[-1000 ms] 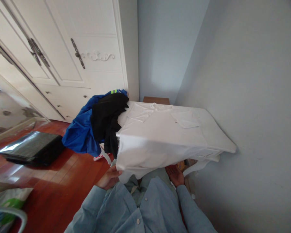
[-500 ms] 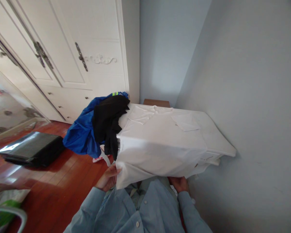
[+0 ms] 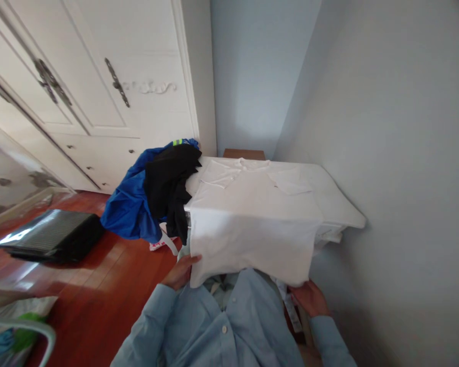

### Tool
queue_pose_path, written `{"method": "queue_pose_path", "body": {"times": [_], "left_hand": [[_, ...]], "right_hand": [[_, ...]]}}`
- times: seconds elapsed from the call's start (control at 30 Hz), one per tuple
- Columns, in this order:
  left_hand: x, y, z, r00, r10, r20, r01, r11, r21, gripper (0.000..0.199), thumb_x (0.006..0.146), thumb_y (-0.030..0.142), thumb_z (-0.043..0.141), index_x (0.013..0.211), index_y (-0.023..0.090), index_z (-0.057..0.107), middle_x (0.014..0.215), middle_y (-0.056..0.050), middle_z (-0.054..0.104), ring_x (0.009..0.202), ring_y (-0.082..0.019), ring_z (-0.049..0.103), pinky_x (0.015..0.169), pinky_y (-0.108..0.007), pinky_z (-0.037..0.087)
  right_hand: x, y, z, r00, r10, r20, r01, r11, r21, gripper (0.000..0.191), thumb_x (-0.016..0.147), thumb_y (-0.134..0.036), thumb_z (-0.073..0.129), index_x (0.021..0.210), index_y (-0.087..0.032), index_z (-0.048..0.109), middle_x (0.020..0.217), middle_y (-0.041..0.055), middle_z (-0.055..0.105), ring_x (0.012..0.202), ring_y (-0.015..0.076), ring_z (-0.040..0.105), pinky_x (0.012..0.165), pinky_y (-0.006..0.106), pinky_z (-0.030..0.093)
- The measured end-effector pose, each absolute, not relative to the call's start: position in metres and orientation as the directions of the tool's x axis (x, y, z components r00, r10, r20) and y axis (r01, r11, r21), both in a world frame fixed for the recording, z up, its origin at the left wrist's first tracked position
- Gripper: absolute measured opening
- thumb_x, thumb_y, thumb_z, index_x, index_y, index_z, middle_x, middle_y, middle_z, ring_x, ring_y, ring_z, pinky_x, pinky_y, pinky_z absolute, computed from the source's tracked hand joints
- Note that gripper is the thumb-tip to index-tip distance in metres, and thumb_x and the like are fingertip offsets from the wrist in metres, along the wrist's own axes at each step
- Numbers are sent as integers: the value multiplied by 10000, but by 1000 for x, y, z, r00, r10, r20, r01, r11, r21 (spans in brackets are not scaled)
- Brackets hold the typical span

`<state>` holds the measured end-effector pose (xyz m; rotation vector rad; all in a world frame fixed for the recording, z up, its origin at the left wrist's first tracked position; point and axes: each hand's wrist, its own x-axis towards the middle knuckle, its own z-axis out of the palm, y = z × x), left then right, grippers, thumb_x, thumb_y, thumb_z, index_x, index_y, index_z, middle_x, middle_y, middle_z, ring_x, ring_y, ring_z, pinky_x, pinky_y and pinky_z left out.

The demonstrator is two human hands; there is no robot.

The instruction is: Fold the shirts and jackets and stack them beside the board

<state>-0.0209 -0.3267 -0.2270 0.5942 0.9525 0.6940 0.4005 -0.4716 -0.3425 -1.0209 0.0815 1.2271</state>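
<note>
A white T-shirt (image 3: pixel 248 214) lies spread over a white-covered board (image 3: pixel 331 201), its collar and sleeves at the far side. Its lower part hangs over the near edge toward my body. My left hand (image 3: pixel 180 271) pinches the shirt's left side close to the hem. At the bottom right corner of the hem, my right hand (image 3: pixel 311 298) is closed on the fabric; part of its fingers is hidden by the cloth.
Blue and black clothes (image 3: pixel 170 186) are heaped over the board's left end. Behind them stands a white wardrobe (image 3: pixel 149 117). A grey wall (image 3: pixel 405 168) borders the right side. On the wooden floor lies a black case (image 3: pixel 53 234).
My right hand has moved to the right and now grips the hem's corner. The hanging part of the shirt is straighter and flatter. My left hand still holds the left side.
</note>
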Motion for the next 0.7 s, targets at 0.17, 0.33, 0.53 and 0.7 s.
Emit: {"method": "queue_pose_path", "body": {"times": [0.17, 0.33, 0.53, 0.7], "left_hand": [[-26, -325, -232, 343, 737, -582, -97, 644, 759, 619, 487, 297, 959, 1019, 100, 712, 1027, -180, 774, 1049, -340, 708, 921, -414, 567], [-35, -320, -230, 333, 720, -609, 171, 589, 790, 598, 406, 341, 971, 912, 116, 744, 911, -138, 784, 890, -303, 723, 786, -361, 570], [-41, -316, -225, 339, 729, -595, 534, 372, 759, 288, 502, 342, 922, 646, 172, 740, 609, -51, 704, 689, -268, 671, 615, -301, 494], [-42, -319, -214, 329, 736, -592, 433, 440, 787, 293, 558, 412, 892, 679, 182, 755, 705, -65, 742, 711, -276, 664, 628, -316, 504]], "right_hand": [[391, -480, -296, 374, 787, -491, -744, -62, -665, 300, 756, -66, 560, 968, -221, 706, 996, 61, 773, 1061, 240, 678, 1008, 460, 483], [389, -488, -286, 313, 835, -453, -596, -198, -778, 339, 617, -95, 729, 938, -204, 726, 895, 42, 789, 943, 243, 705, 916, 411, 530], [393, -493, -280, 374, 790, -486, -322, -381, -867, 381, 476, -252, 905, 810, -147, 755, 758, 48, 778, 668, 200, 676, 682, 329, 553], [392, -492, -254, 462, 780, -422, -101, -427, -899, 411, 564, -453, 889, 792, -134, 768, 741, 66, 765, 643, 194, 658, 583, 296, 527]]}}
